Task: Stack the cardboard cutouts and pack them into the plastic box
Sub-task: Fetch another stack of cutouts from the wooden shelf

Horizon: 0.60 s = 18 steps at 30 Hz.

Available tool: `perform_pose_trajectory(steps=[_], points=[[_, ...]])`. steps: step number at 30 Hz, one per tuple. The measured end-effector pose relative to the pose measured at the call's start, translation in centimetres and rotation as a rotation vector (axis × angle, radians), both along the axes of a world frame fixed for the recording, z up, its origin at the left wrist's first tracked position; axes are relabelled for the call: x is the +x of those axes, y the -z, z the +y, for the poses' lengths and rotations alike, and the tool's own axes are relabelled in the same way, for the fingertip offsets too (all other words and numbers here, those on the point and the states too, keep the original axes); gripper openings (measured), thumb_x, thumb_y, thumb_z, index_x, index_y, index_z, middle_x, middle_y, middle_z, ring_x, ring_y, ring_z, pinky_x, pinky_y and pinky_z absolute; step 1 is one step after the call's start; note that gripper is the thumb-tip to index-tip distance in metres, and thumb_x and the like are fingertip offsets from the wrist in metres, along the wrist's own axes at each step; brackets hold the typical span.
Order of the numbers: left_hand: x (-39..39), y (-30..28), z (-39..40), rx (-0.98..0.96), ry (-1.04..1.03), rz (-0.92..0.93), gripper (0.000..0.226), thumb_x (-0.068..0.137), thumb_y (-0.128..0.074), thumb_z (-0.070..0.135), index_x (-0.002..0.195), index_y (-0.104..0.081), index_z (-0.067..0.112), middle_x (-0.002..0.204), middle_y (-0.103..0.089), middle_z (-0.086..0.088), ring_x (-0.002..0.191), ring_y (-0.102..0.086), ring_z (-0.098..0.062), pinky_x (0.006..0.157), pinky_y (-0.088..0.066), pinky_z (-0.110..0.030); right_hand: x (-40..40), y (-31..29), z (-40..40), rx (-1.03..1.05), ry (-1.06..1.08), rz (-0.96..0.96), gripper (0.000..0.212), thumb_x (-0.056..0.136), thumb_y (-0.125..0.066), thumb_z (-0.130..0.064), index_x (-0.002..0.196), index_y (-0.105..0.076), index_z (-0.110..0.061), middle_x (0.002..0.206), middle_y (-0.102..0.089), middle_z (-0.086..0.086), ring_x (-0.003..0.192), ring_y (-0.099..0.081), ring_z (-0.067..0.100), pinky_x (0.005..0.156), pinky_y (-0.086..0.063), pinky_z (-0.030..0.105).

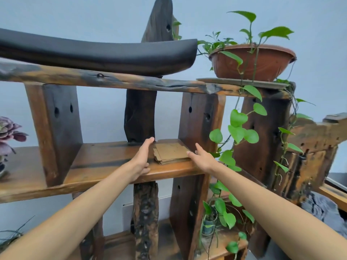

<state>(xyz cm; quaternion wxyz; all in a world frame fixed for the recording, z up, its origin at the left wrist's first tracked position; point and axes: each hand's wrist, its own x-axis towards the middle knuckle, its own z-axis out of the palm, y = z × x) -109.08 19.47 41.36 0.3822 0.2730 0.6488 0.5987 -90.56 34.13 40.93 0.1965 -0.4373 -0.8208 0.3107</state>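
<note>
While both bare arms are stretched forward, a rough wooden shelf unit (pixel 105 160) is seen filling most of the view, made of dark uprights and orange-brown boards. On its top board, at the left, a long black padded object (pixel 97 53) is laid. At the top right a brown plant pot (pixel 251 61) is placed on a flat plate, and green vines (pixel 238 128) are hung down from it along the right side of the shelf. At the far left edge a purple plant (pixel 9 132) is partly seen. On the middle board, near its right upright, the stack of cardboard cutouts (pixel 170 152) is laid flat (no plastic box is in view). The left hand (pixel 142 156) is held just left of the stack with the fingers together and extended, nothing gripped. The right hand (pixel 202 156) is set at the stack's right edge, fingers spread apart, the thumb touching the cardboard.
</note>
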Motion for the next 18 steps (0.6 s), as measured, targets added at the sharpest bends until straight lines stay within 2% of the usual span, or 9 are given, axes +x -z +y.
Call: perform_pose_trajectory(steps=[3,6,9,11,13,15,18], points=[[-1.4,-0.1,1.0,0.028,-0.033,-0.165,0.082,0.089,-0.05,0.069,0.158,-0.018,0.038,0.165,-0.024,-0.019,0.138,-0.043,-0.05,0.112,-0.042,-0.053,-1.6,0.3,1.3,-0.039,0.05,0.03,0.075,0.104,-0.042,-0.05,0.163,-0.013,-0.014,0.167,-0.027,0.011,0.153,-0.025,0.031,0.122,-0.02,0.035],[-3.2,0.1,1.8,0.031,-0.014,-0.278,0.091,0.089,-0.053,0.065,0.161,-0.01,0.031,0.158,-0.032,-0.027,0.128,-0.053,-0.052,0.109,-0.046,-0.055,-3.0,0.4,2.7,-0.075,0.103,0.071,0.073,0.105,-0.038,-0.05,0.162,-0.017,-0.01,0.168,-0.023,0.01,0.154,-0.022,0.031,0.122,-0.019,0.037],[-3.9,0.1,2.3,0.007,0.031,-0.347,0.096,0.089,-0.054,0.063,0.162,-0.003,0.026,0.157,-0.031,-0.032,0.122,-0.058,-0.053,0.109,-0.046,-0.056,-4.3,0.1,4.0,-0.119,0.187,0.071,0.07,0.105,-0.035,-0.048,0.159,-0.026,-0.005,0.164,-0.032,0.013,0.149,-0.032,0.035,0.119,-0.026,0.038],[-4.2,0.0,2.6,0.003,0.044,-0.372,0.099,0.089,-0.054,0.061,0.162,0.0,0.022,0.159,-0.028,-0.034,0.122,-0.057,-0.054,0.109,-0.045,-0.056,-4.9,0.1,4.7,-0.157,0.226,0.061,0.066,0.104,-0.036,-0.047,0.153,-0.037,-0.003,0.155,-0.045,0.016,0.137,-0.047,0.036,0.113,-0.038,0.041],[-4.3,-0.1,3.0,-0.004,0.06,-0.389,0.1,0.089,-0.054,0.06,0.162,0.003,0.021,0.16,-0.026,-0.034,0.124,-0.055,-0.056,0.109,-0.045,-0.056,-5.3,0.1,5.0,-0.183,0.247,0.063,0.064,0.101,-0.04,-0.047,0.148,-0.044,-0.004,0.14,-0.056,0.015,0.118,-0.057,0.032,0.103,-0.046,0.04],[-4.4,-0.2,3.4,-0.013,0.079,-0.387,0.1,0.089,-0.055,0.058,0.162,0.003,0.019,0.16,-0.026,-0.035,0.126,-0.053,-0.056,0.109,-0.043,-0.057,-5.7,0.2,5.2,-0.225,0.267,0.098,0.06,0.099,-0.045,-0.046,0.142,-0.048,-0.005,0.118,-0.061,0.011,0.095,-0.057,0.027,0.084,-0.05,0.036],[-4.8,-0.3,3.9,-0.058,0.108,-0.329,0.096,0.091,-0.058,0.052,0.161,-0.003,0.017,0.156,-0.032,-0.036,0.124,-0.056,-0.054,0.109,-0.045,-0.055,-5.9,0.0,5.1,-0.328,0.295,0.139,0.044,0.098,-0.056,-0.043,0.126,-0.049,-0.01,0.086,-0.054,0.005,0.067,-0.049,0.017,0.055,-0.04,0.027]])
